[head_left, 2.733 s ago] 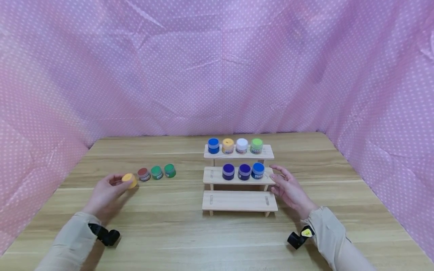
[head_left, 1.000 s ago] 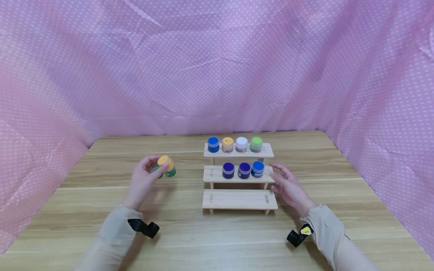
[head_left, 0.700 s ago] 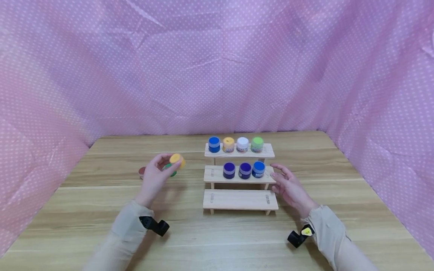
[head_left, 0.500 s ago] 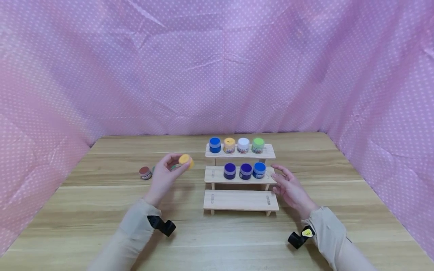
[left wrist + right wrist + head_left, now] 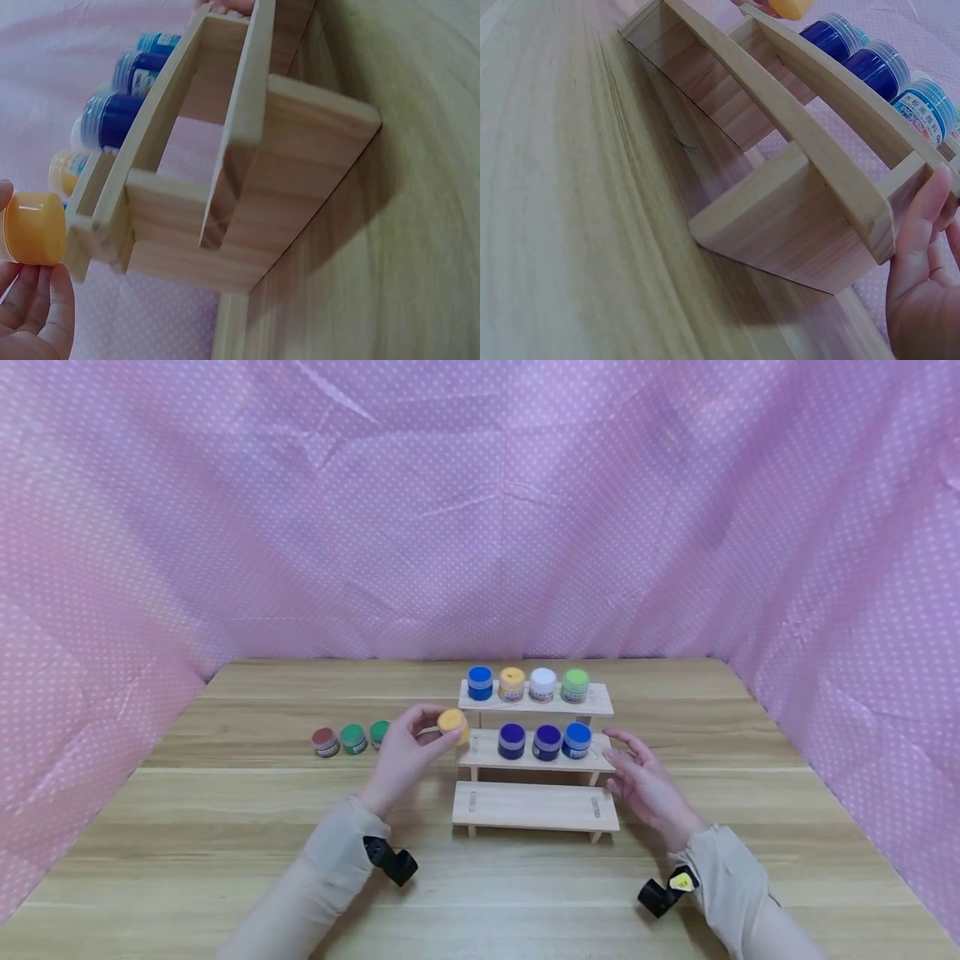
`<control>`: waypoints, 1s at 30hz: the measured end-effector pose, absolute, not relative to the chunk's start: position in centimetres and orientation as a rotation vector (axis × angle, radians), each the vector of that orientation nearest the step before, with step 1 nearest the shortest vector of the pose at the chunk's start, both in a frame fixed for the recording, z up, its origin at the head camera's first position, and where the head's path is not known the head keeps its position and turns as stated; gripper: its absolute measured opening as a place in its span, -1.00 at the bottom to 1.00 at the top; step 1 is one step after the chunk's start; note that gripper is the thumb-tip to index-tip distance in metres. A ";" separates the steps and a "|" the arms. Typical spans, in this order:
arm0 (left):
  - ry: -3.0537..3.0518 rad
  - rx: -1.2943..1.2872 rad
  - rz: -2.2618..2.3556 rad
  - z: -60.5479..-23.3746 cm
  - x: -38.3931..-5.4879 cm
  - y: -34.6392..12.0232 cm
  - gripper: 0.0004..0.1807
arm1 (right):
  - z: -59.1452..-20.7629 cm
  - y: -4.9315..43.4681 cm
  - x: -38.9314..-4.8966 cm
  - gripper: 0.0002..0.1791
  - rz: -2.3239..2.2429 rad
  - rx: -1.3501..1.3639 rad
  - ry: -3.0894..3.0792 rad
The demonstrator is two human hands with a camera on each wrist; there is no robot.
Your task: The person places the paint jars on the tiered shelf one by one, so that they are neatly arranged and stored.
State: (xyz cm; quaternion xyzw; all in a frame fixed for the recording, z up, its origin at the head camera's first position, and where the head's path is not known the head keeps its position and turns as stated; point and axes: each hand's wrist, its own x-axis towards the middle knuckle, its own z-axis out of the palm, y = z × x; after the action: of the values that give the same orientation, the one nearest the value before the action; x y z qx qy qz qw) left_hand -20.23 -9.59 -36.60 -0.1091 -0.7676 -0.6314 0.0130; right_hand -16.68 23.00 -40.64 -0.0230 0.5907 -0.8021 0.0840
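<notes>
In the head view my left hand (image 5: 406, 752) pinches a yellow paint jar (image 5: 453, 727) between thumb and fingers, at the left end of the middle shelf. The left wrist view has this yellow jar (image 5: 36, 229) beside the rack's end, apart from the other jars. A three-tier wooden rack (image 5: 536, 806) stands on the table. My right hand (image 5: 651, 789) touches the right end of its middle shelf with loosely extended fingers. That shelf bears two purple jars (image 5: 547, 742) and a blue jar (image 5: 577, 740); the lowest shelf is bare.
Blue (image 5: 480, 683), yellow (image 5: 512, 685), white (image 5: 542, 685) and light green (image 5: 575, 686) jars line the top shelf. Left on the table stand a brown-red jar (image 5: 325, 742) and two green jars (image 5: 353, 739), one partly behind my left hand. A pink dotted cloth (image 5: 480, 527) hangs behind.
My left hand has carried the yellow jar rightward from the table's left side to the rack, uncovering the brown-red and green jars. My right hand stays at the rack's right end.
</notes>
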 end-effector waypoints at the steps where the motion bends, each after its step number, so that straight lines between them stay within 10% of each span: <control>1: -2.400 -0.355 -1.964 -36.7 -20.2 -9.4 -0.60 | -40.7 23.0 -16.7 -0.73 -2.398 -0.072 1.762; 30: -2.540 -0.467 -1.809 -37.5 -20.0 -7.4 -0.61 | -40.7 23.0 -16.6 -0.72 -2.396 -0.055 1.758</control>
State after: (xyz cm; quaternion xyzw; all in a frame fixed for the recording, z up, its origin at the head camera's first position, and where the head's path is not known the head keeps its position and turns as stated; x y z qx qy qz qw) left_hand -19.98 -7.42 -37.51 -0.1482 -0.8054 -0.5738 -0.0058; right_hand -16.59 23.00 -40.65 -0.0183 0.5894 -0.8032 0.0846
